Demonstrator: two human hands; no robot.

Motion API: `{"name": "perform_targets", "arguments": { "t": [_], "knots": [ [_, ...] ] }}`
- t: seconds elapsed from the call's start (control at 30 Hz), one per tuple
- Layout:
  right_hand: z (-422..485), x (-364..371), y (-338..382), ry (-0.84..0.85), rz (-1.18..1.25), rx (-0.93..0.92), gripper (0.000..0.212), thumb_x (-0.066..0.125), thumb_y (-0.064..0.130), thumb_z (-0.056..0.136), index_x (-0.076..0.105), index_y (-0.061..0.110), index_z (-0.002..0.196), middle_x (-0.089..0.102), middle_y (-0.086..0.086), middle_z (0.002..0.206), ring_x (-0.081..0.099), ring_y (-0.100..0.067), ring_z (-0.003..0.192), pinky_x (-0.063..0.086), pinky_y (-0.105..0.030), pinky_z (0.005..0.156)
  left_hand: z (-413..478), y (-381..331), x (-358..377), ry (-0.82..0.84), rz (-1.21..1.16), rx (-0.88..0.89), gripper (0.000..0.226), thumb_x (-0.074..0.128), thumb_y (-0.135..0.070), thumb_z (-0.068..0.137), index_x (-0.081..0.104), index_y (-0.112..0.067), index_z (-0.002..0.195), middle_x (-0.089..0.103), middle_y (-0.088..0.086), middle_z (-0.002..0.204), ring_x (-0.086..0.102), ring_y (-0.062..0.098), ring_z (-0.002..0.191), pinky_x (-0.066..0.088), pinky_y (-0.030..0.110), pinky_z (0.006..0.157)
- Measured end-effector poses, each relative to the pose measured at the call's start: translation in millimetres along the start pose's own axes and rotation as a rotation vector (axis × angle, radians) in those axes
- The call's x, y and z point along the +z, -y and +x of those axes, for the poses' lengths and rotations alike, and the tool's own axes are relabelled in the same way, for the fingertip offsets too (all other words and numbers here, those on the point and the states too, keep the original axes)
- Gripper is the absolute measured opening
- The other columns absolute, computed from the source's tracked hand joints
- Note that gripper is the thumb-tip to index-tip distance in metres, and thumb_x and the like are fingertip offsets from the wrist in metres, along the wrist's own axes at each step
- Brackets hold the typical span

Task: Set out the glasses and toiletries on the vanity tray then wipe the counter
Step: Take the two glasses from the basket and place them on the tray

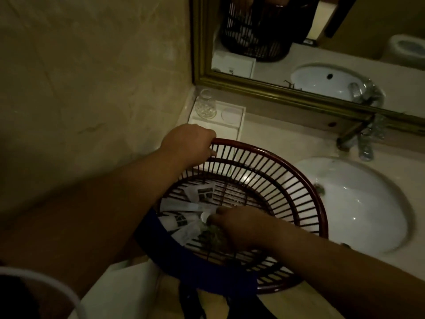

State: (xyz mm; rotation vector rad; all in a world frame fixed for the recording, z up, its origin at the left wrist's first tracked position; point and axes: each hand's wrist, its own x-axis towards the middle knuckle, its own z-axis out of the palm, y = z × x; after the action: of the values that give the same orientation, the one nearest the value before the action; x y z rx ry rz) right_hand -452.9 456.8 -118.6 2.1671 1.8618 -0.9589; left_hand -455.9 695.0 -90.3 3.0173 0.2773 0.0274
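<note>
Toiletries (184, 210) in basket (264, 157), both hands (188, 143) there.

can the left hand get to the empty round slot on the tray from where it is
Probably yes. The left hand grips the basket rim right beside the white tray, and nothing stands between it and the empty slot. It would have to let go first.

Glass (205, 104) on tray (232, 130), perhaps behind basket (299, 180)
</note>
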Motion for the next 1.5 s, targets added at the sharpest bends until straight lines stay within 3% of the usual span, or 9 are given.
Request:
{"name": "perform_targets", "arguments": {
  "t": [0.1,0.33,0.53,0.7,0.93,1.03,1.17,1.4,1.5],
  "knots": [
    [11.1,28.8,-0.1,0.144,-0.081,-0.036,0.064,0.061,0.035,0.095,0.033,0.032,0.153,0.038,-0.013,0.149,0.061,-0.038,0.107,0.045,-0.036,0.07,-0.7,-1.5,-1.7,-0.003,0.015,0.003,0.036,0.068,-0.054,0.087,0.042,-0.029,0.079,0.038,-0.009,0.063,0.041,0.018,0.064,0.024,0.031,0.049],
    [22.1,27.7,1.6,0.133,-0.031,0.055,0.054,0.053,0.034,0.1,0.039,0.024,0.151,0.047,-0.017,0.141,0.059,-0.041,0.111,0.043,-0.039,0.072,0.9,0.1,0.4,0.031,0.039,0.013,0.034,0.066,-0.054,0.088,0.044,-0.029,0.08,0.035,-0.009,0.064,0.044,0.019,0.066,0.032,0.032,0.054],
    [-8.5,-21.1,-5.2,-0.123,0.191,0.17,0.068,0.073,0.06,0.077,0.043,0.035,0.132,0.06,0.0,0.118,0.064,-0.024,0.101,0.056,-0.039,0.078,1.8,-0.9,0.4,0.045,0.041,-0.014,0.034,0.064,-0.054,0.088,0.041,-0.031,0.078,0.037,-0.01,0.065,0.044,0.02,0.065,0.035,0.033,0.056],
    [-43.3,-93.7,-7.1,-0.366,0.467,0.276,0.061,0.071,0.067,0.064,0.045,0.046,0.115,0.059,0.018,0.094,0.06,-0.001,0.083,0.055,-0.026,0.068,1.3,-2.8,-4.4,0.063,0.043,-0.041,0.031,0.062,-0.054,0.089,0.044,-0.03,0.082,0.063,-0.001,0.081,0.047,0.019,0.067,0.035,0.033,0.056],
    [-58.1,-190.4,-35.3,-0.68,0.666,0.298,0.057,0.073,0.065,0.061,0.051,0.047,0.11,0.062,0.016,0.096,0.067,-0.006,0.075,0.054,-0.013,0.048,0.7,-1.0,-4.9,0.083,0.009,-0.051,0.031,0.061,-0.053,0.087,0.064,-0.025,0.098,0.068,0.003,0.087,0.057,0.022,0.07,0.04,0.032,0.057],
    [-29.1,-208.9,-72.5,-0.751,0.559,0.381,0.065,0.075,0.064,0.064,0.048,0.039,0.118,0.056,0.014,0.092,0.065,-0.009,0.073,0.057,-0.022,0.05,1.6,0.0,-0.2,0.085,0.015,-0.062,0.028,0.063,-0.052,0.087,0.06,-0.025,0.092,0.065,0.0,0.08,0.049,0.018,0.063,0.039,0.031,0.054],
    [39.0,-201.4,-129.0,-0.716,0.368,0.51,0.069,0.082,0.055,0.069,0.047,0.033,0.124,0.058,0.006,0.097,0.059,-0.012,0.075,0.061,-0.037,0.061,0.2,0.7,1.0,0.044,-0.006,-0.037,0.027,0.064,-0.05,0.088,0.051,-0.027,0.082,0.05,-0.007,0.066,0.045,0.018,0.058,0.033,0.031,0.051],
    [148.7,-167.2,-203.3,-0.607,0.363,0.51,0.071,0.086,0.036,0.074,0.05,0.017,0.133,0.065,-0.011,0.113,0.057,-0.017,0.079,0.045,-0.027,0.063,-2.3,-1.9,-1.5,-0.042,-0.002,0.006,0.027,0.067,-0.048,0.087,0.055,-0.025,0.083,0.059,-0.004,0.068,0.045,0.017,0.055,0.015,0.028,0.046],
    [180.0,-159.3,-224.3,-0.619,0.393,0.511,0.068,0.086,0.027,0.078,0.051,0.012,0.134,0.064,-0.015,0.115,0.047,-0.005,0.063,0.036,-0.021,0.048,-1.3,-0.6,1.4,-0.025,-0.016,0.005,0.026,0.065,-0.048,0.089,0.056,-0.024,0.09,0.062,-0.002,0.074,0.058,0.021,0.063,0.022,0.029,0.049]
  ]
}}
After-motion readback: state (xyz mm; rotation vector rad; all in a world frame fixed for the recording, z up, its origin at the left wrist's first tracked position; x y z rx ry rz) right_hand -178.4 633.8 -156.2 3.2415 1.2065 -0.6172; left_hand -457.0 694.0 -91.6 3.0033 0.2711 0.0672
